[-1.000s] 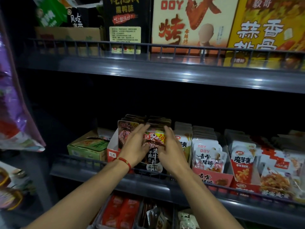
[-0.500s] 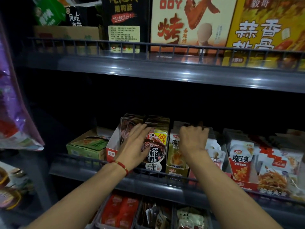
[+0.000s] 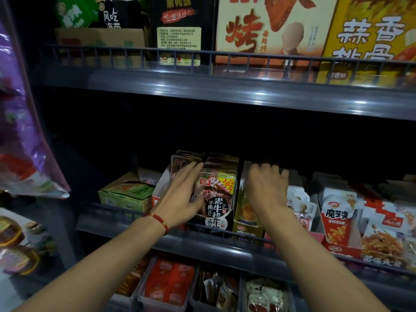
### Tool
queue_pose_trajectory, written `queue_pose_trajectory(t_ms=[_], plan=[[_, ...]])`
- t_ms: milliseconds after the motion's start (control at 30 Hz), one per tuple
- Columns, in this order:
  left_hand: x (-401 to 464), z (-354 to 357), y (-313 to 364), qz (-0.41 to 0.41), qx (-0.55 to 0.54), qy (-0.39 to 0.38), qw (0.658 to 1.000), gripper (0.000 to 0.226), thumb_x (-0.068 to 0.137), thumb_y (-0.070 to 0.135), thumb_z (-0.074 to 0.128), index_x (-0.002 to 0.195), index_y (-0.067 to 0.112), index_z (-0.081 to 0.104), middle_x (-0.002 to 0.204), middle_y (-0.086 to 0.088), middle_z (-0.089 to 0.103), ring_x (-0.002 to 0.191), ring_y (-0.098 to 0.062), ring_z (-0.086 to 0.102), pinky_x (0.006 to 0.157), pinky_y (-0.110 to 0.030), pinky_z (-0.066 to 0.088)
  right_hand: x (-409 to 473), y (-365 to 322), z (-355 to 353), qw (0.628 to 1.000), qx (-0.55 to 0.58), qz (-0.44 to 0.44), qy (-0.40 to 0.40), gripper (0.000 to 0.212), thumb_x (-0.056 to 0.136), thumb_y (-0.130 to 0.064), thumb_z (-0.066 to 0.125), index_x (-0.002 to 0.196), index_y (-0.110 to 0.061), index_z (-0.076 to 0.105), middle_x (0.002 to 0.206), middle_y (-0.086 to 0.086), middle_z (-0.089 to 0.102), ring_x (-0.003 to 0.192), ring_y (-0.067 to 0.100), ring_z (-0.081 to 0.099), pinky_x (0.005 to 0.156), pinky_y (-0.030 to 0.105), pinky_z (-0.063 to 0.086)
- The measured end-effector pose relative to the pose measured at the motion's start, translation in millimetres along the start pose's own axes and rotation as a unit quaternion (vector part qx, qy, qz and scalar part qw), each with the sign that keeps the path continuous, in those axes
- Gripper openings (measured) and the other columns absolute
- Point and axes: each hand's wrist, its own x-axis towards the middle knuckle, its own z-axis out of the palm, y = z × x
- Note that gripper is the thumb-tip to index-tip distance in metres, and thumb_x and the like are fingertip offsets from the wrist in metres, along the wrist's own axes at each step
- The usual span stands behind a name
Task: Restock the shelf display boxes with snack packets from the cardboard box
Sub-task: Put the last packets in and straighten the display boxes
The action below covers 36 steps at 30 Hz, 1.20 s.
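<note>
- Black beef-print snack packets [image 3: 217, 199] stand upright in two rows inside a red-and-white display box [image 3: 160, 188] on the middle shelf [image 3: 225, 246], behind its front wire rail
- Left hand [image 3: 180, 195] lies flat against the left row of those packets, fingers straight and together, thumb touching the lower edge of the front packet of the right row; nothing is clamped. Its position matches the frame half a second earlier
- A red string bracelet [image 3: 160, 220] sits on the left wrist
- Right hand [image 3: 266, 188] is over the neighbouring yellow-green packets [image 3: 245, 210], fingers bent down over the tops of the rows behind them. The fingertips are blurred, so whether they pinch a packet cannot be told
- One second earlier the right hand pressed the black packets together with the left; half a second earlier it had shifted right to the next box, and it remains there now
- White packets [image 3: 301, 206] stand just right of the right hand, then red-and-white packets [image 3: 337, 212] in a red box
- A green carton [image 3: 126, 194] lies left of the display box on the same shelf
- The upper shelf [image 3: 225, 91] carries large printed cartons [image 3: 274, 28]
- Clear bins [image 3: 171, 287] of red packets sit on the level below
- The camera view is slightly lower than before
</note>
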Motion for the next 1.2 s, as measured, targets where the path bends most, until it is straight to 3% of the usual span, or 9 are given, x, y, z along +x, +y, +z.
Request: queue_pose_trajectory(t_ms=[67,133,233,300,433,500,600,733,1200], plan=[[2,-7,-13,-0.026,0.002,0.009,1.000,0.079,0.096,0.023,0.064,0.162,0.019,0.021,0.167,-0.004,0.022,0.156,-0.020,0.016,0.126,-0.031,0.010,-5,-12,0,0.986,0.141,-0.070,0.047,0.041,0.103,-0.032,0.052,0.140,-0.013,0.051,0.132,0.010,0.057,0.122,0.029,0.052,0.102,0.042,0.040],[12,-15,-30,-0.053,0.017,0.028,0.998,0.068,0.093,0.019,0.063,0.155,0.015,0.036,0.154,-0.009,0.041,0.148,-0.027,0.033,0.125,-0.039,0.027,-11,-27,0,0.959,0.245,-0.139,0.010,0.054,0.106,-0.041,0.043,0.153,-0.015,0.037,0.146,0.008,0.047,0.135,0.026,0.043,0.111,0.041,0.036],[32,-27,-44,-0.082,0.060,0.025,0.994,0.049,0.087,0.022,0.072,0.131,0.015,0.053,0.122,-0.006,0.053,0.122,-0.025,0.051,0.106,-0.036,0.043,-12,-45,13,0.960,0.186,-0.200,-0.058,0.072,0.103,-0.051,0.044,0.161,-0.017,0.016,0.162,0.007,0.026,0.149,0.027,0.024,0.125,0.044,0.021],[44,-32,-46,-0.089,0.128,-0.038,0.987,0.061,0.083,0.029,0.079,0.134,0.017,0.050,0.128,-0.007,0.051,0.125,-0.026,0.046,0.105,-0.035,0.041,-11,-49,23,0.966,0.144,-0.207,-0.059,0.079,0.101,-0.049,0.049,0.161,-0.016,0.010,0.164,0.007,0.021,0.151,0.027,0.019,0.127,0.045,0.013],[63,-37,-44,-0.049,0.230,-0.225,0.946,0.111,0.068,0.054,0.087,0.155,0.024,0.025,0.144,-0.008,0.043,0.133,-0.030,0.039,0.115,-0.046,0.034,-9,-50,30,0.967,0.151,-0.201,-0.046,0.080,0.101,-0.045,0.054,0.161,-0.018,0.009,0.164,0.005,0.020,0.152,0.026,0.017,0.128,0.044,0.010],[69,-35,-44,-0.044,0.259,-0.260,0.929,0.120,0.064,0.061,0.086,0.156,0.024,0.020,0.146,-0.011,0.043,0.135,-0.033,0.039,0.117,-0.051,0.030,-7,-50,32,0.967,0.151,-0.198,-0.045,0.080,0.100,-0.046,0.054,0.161,-0.019,0.009,0.164,0.004,0.020,0.152,0.025,0.017,0.128,0.044,0.012],[69,-23,-43,-0.048,0.271,-0.233,0.933,0.099,0.069,0.061,0.083,0.145,0.019,0.035,0.141,-0.012,0.050,0.131,-0.034,0.045,0.115,-0.053,0.032,-6,-51,34,0.968,0.151,-0.193,-0.056,0.079,0.101,-0.047,0.052,0.161,-0.019,0.009,0.164,0.003,0.019,0.152,0.024,0.016,0.127,0.043,0.012],[73,-13,-49,-0.086,0.236,-0.128,0.959,0.052,0.085,0.036,0.077,0.126,0.013,0.054,0.130,-0.013,0.059,0.120,-0.033,0.056,0.104,-0.043,0.046,-7,-53,35,0.967,0.159,-0.193,-0.050,0.079,0.102,-0.048,0.050,0.161,-0.020,0.007,0.166,0.002,0.016,0.154,0.023,0.012,0.128,0.043,0.008],[68,-14,-59,-0.118,0.192,-0.092,0.970,0.052,0.085,0.033,0.080,0.125,0.008,0.056,0.128,-0.015,0.057,0.112,-0.031,0.061,0.094,-0.037,0.051,-7,-54,32,0.965,0.176,-0.188,-0.049,0.078,0.102,-0.045,0.052,0.161,-0.019,0.009,0.165,0.003,0.018,0.153,0.023,0.012,0.128,0.042,0.006]])
